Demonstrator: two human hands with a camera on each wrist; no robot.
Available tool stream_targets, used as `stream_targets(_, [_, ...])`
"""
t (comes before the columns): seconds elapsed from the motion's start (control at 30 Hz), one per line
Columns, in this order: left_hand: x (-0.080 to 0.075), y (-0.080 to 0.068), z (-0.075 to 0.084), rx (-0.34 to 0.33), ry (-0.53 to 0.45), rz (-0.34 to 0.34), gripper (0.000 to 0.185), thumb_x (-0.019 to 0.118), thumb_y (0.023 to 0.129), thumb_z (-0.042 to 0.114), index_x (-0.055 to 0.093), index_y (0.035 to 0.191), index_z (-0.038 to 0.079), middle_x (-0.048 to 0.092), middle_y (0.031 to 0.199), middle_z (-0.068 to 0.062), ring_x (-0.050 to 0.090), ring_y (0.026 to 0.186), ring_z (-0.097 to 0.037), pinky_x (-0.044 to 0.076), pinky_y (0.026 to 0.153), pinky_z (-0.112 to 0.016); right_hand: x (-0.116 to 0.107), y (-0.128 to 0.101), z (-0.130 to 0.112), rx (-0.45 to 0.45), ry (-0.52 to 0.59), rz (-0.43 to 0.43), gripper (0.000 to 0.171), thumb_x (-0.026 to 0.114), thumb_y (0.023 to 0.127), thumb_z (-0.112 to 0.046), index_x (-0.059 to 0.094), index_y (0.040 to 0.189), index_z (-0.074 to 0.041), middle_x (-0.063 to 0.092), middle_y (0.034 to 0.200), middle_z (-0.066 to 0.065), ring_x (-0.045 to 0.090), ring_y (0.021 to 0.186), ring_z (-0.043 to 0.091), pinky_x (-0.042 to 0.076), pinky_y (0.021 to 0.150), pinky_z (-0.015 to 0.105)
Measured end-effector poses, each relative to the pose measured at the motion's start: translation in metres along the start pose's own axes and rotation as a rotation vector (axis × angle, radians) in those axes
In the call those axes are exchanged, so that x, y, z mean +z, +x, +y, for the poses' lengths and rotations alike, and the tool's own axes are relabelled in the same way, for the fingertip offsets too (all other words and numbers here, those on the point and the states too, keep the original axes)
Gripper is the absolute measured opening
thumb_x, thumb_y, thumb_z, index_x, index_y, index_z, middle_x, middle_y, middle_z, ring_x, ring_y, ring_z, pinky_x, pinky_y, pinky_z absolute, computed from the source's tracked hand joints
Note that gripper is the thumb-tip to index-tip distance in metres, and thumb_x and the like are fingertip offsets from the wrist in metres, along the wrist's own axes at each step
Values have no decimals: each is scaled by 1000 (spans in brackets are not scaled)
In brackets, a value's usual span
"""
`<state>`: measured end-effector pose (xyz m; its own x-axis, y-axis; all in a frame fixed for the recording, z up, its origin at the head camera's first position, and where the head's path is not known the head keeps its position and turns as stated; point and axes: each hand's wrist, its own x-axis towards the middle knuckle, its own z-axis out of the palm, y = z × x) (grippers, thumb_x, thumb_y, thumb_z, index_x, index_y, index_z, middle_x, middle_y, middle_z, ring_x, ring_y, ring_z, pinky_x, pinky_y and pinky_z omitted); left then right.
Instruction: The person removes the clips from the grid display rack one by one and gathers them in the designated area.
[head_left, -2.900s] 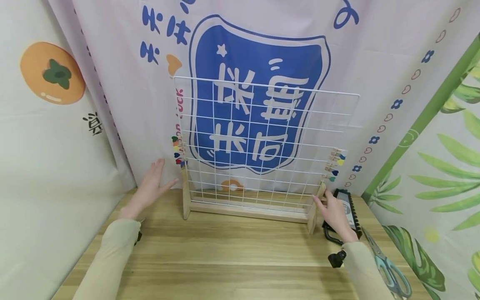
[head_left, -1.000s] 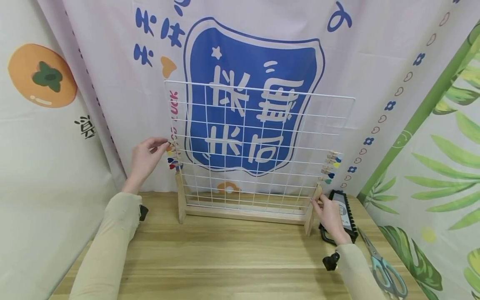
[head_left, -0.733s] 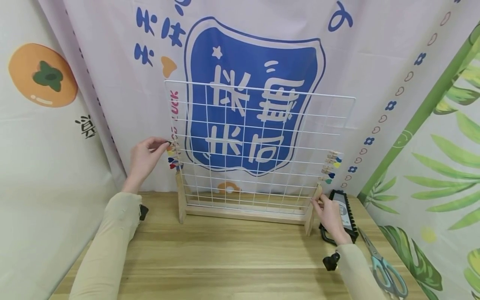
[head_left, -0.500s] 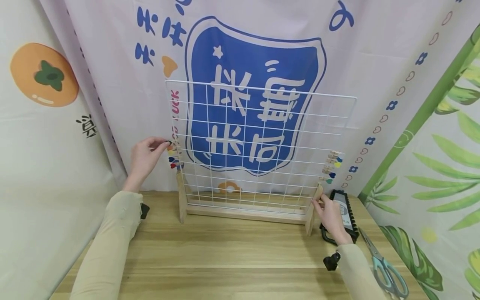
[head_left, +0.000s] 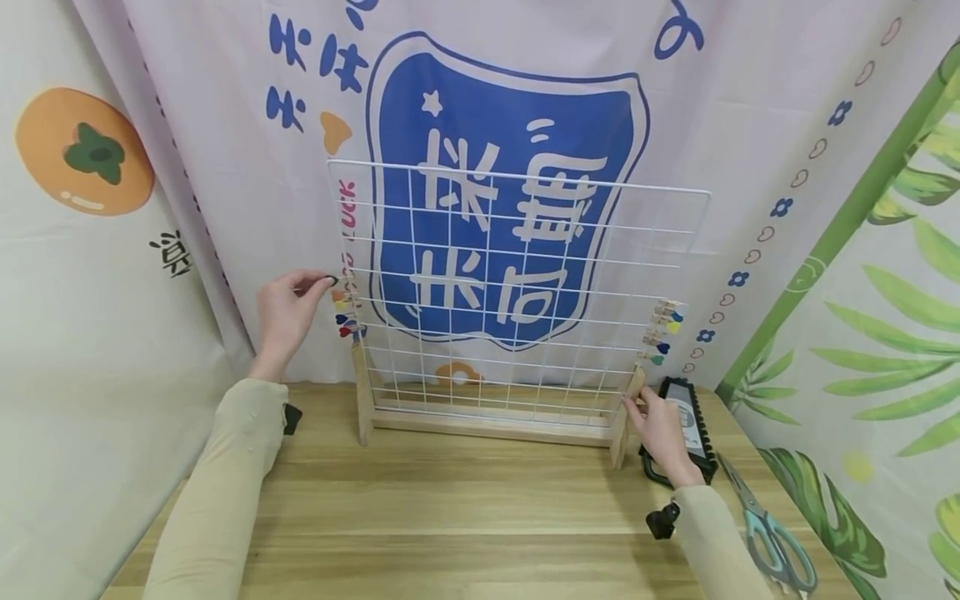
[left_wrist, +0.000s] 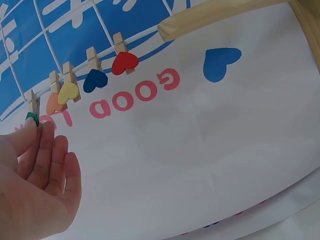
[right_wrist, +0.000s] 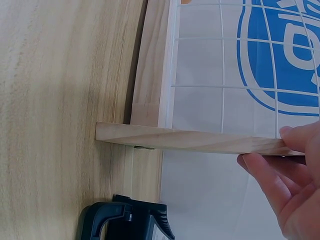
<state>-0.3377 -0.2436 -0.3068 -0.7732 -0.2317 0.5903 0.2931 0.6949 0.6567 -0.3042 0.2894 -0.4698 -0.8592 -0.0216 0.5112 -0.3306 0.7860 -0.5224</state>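
Note:
My left hand (head_left: 285,310) pinches a small wooden clothespin (left_wrist: 32,102) by its green heart, between thumb and forefinger. Its tip is at the left edge wire of a white wire grid (head_left: 487,275); whether it still clamps the wire I cannot tell. Below it on that edge sit clothespins with an orange heart (left_wrist: 55,103), a yellow heart (left_wrist: 69,93), a dark blue heart (left_wrist: 95,81) and a red heart (left_wrist: 125,63). The grid stands upright in a wooden stand (head_left: 487,427). My right hand (head_left: 662,429) grips the stand's right upright (right_wrist: 200,139) between thumb and fingers.
More heart clothespins (head_left: 663,329) line the grid's right edge. A black tool with a handle (head_left: 693,425) lies right of the stand on the wooden table (head_left: 450,533), with blue-handled scissors (head_left: 772,533) nearer. A printed curtain (head_left: 300,208) hangs behind the grid.
My left hand has risen from beside the grid to its left edge and pinched the green-heart clothespin, then shifted slightly left. My right hand has stayed at the right upright, its fingers closing more around it.

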Motion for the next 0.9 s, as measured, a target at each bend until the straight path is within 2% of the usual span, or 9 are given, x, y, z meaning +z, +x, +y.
stream_targets(0.13, [-5,-1,-3,4,-4,24,29,65,97,25,73,108,0,75,107,-20,47,73,16,38,67,-5,2,0,-2,8,-1,-9,12,62,96,-7,61,92,4,71,83,31,73,83,44,60,66,50])
stream_targets(0.27, [-10,-3,-5,-12,-21,38,33,64,97,29,73,108,0,74,108,-22,46,73,17,38,66,-6,3,0,-3,12,-1,-14,12,61,97,-7,60,93,5,71,87,32,73,85,44,60,68,51])
stream_targets(0.37, [-15,-7,-7,-49,-32,43,35,62,97,33,73,111,2,73,111,-21,47,75,16,39,67,-6,3,-1,-4,18,-1,-17,13,61,97,-7,61,95,5,71,90,33,72,86,45,60,69,51])
stream_targets(0.57, [-23,-22,-15,-97,-47,59,37,62,97,36,72,113,5,73,114,-20,49,78,18,42,70,-4,3,-1,-4,21,-8,-18,15,60,98,-7,61,99,7,70,97,35,72,87,46,60,70,51])
stream_targets(0.73, [-23,-45,-22,-118,-45,-34,40,61,97,40,70,115,5,72,115,-19,52,80,16,43,69,-3,2,-2,-4,5,-15,-2,14,60,97,-7,61,96,7,70,90,34,72,85,46,60,65,49])
stream_targets(0.9, [-3,-74,-41,-29,-33,-148,32,64,97,29,71,110,1,74,108,-21,59,82,4,45,69,-3,0,-2,-3,-2,-24,13,15,61,97,-8,61,94,7,70,87,33,72,84,46,60,60,45])
